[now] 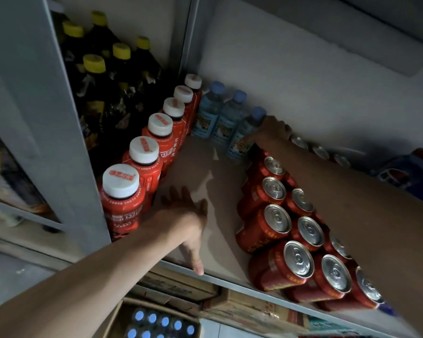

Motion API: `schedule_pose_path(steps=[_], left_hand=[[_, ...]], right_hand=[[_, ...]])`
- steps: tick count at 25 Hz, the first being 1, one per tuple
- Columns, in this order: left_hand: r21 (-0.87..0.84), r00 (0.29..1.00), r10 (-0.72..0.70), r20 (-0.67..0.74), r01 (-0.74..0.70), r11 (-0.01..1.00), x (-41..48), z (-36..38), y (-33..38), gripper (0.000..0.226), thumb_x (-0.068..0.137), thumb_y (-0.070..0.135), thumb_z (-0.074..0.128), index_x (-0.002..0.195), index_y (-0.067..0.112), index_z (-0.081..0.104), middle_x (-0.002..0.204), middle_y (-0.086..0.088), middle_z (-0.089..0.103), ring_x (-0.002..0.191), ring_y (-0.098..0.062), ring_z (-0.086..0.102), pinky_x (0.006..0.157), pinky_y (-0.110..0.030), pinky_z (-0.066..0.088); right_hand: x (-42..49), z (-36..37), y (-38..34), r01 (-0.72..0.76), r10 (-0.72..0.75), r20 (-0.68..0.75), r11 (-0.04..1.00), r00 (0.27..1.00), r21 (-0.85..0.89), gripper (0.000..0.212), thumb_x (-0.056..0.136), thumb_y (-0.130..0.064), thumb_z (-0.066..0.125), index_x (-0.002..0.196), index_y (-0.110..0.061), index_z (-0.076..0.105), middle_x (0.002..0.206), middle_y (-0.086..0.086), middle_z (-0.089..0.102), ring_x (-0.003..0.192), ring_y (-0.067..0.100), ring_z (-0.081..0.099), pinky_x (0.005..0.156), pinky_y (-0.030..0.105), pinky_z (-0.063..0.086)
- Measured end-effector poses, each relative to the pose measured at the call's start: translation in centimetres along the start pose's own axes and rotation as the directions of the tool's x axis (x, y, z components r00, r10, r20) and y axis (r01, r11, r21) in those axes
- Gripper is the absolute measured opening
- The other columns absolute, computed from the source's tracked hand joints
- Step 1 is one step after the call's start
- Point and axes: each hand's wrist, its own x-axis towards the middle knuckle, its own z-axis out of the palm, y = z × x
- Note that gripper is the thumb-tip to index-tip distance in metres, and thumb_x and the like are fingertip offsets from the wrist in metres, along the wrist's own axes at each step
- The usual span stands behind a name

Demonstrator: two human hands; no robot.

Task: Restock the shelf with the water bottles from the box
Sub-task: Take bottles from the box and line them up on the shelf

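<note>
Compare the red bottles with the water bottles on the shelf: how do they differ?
The red bottles have wide white caps and form a row of six; the water bottles have small blue caps and number three, at the back. Both kinds stand on the shelf.

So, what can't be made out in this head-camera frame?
- Cardboard box of blue-capped bottles: cut off by bottom edge, head view.
- Silver-topped red cans: rear ones hidden behind the right forearm.
- Right hand: fingers hidden behind the clear blue-capped water bottle it grips.

Head-worn wide view, close, angled down onto shelf (pixel 200 172), edges seemingly blurred
</note>
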Motion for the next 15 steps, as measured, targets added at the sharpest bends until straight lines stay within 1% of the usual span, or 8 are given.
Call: schedule_pose_path(steps=[2, 3, 5, 9, 10, 12, 13, 15], left_hand=[[-0.001, 0.989, -0.034, 0.145, 0.035, 0.999, -0.5, -0.8, 0.0, 0.094, 0.091, 0.047, 0.056, 0.153, 0.021, -0.011, 0.155, -0.029, -0.019, 0.141, -0.054, -0.010, 0.112, -0.066, 0.001], [0.093, 0.980, 0.012, 0.201, -0.031, 0.995, -0.4, -0.8, -0.6, 0.111, 0.082, 0.050, 0.067, 0.152, 0.022, -0.014, 0.152, -0.032, -0.023, 0.139, -0.058, -0.012, 0.109, -0.069, 0.001], [0.151, 0.977, 0.051, 0.206, -0.083, 0.985, -0.7, -0.7, -0.6, 0.122, 0.073, 0.053, 0.074, 0.151, 0.022, -0.015, 0.151, -0.034, -0.024, 0.138, -0.059, -0.012, 0.108, -0.070, 0.001], [-0.223, 0.991, -0.122, -0.055, 0.107, 0.969, -0.1, 1.0, 0.0, 0.082, 0.094, 0.053, 0.043, 0.154, 0.015, 0.003, 0.160, -0.022, -0.001, 0.146, -0.043, 0.004, 0.117, -0.058, 0.009], [-0.205, 0.995, -0.090, -0.040, 0.079, 0.975, -0.1, 0.5, 0.0, 0.082, 0.094, 0.051, 0.046, 0.154, 0.016, 0.001, 0.159, -0.024, -0.005, 0.145, -0.045, 0.001, 0.116, -0.059, 0.008], [-0.019, 0.990, 0.041, 0.134, -0.039, 0.999, 0.0, -0.2, -0.2, 0.117, 0.078, 0.052, 0.071, 0.152, 0.019, -0.013, 0.153, -0.032, -0.020, 0.140, -0.057, -0.008, 0.111, -0.067, 0.004], [0.071, 0.977, 0.062, 0.202, -0.078, 0.994, -0.3, -0.6, -0.2, 0.134, 0.066, 0.055, 0.080, 0.150, 0.021, -0.017, 0.151, -0.034, -0.024, 0.138, -0.060, -0.010, 0.109, -0.070, 0.004], [0.101, 0.976, 0.037, 0.213, -0.060, 0.993, -0.2, -1.0, -0.3, 0.143, 0.058, 0.057, 0.084, 0.150, 0.020, -0.019, 0.149, -0.036, -0.024, 0.137, -0.061, -0.010, 0.109, -0.071, 0.004]], right_hand=[[0.4, 0.0, 0.3, -0.021, 0.021, -0.005, 0.999, 1.000, -0.033, 0.084, 0.065, -0.052, 0.083, 0.128, -0.006, 0.051, 0.130, 0.014, 0.057, 0.124, 0.034, 0.049, 0.106, 0.040, 0.036], [0.6, 0.1, 0.3, -0.023, 0.023, -0.014, 0.999, 1.000, -0.030, 0.083, 0.065, -0.050, 0.083, 0.127, -0.006, 0.051, 0.130, 0.015, 0.058, 0.123, 0.034, 0.050, 0.106, 0.041, 0.036], [0.9, 0.1, 0.6, -0.018, 0.018, -0.033, 1.000, 0.999, -0.018, 0.081, 0.066, -0.046, 0.084, 0.127, -0.005, 0.051, 0.129, 0.015, 0.058, 0.123, 0.034, 0.050, 0.107, 0.042, 0.035], [1.6, 0.2, 0.7, -0.003, 0.003, -0.063, 1.000, 0.998, 0.003, 0.076, 0.072, -0.042, 0.081, 0.130, -0.004, 0.049, 0.132, 0.015, 0.056, 0.125, 0.035, 0.049, 0.108, 0.042, 0.034], [1.8, 0.3, 0.7, -0.002, 0.003, -0.077, 1.000, 0.997, 0.007, 0.072, 0.075, -0.041, 0.079, 0.129, -0.004, 0.050, 0.131, 0.016, 0.057, 0.124, 0.035, 0.050, 0.107, 0.041, 0.034], [2.3, 0.6, 0.6, -0.003, 0.005, -0.095, 1.000, 0.995, 0.019, 0.071, 0.075, -0.042, 0.079, 0.128, -0.005, 0.051, 0.131, 0.015, 0.058, 0.124, 0.034, 0.050, 0.107, 0.041, 0.034], [2.5, 0.7, 0.6, -0.003, 0.004, -0.095, 1.000, 0.995, 0.014, 0.073, 0.073, -0.043, 0.080, 0.129, -0.006, 0.051, 0.131, 0.014, 0.058, 0.124, 0.034, 0.051, 0.107, 0.041, 0.034], [3.1, 0.9, 0.7, 0.009, -0.009, -0.104, 1.000, 0.995, -0.004, 0.078, 0.070, -0.046, 0.081, 0.131, -0.007, 0.050, 0.132, 0.013, 0.058, 0.124, 0.033, 0.051, 0.106, 0.041, 0.033]])
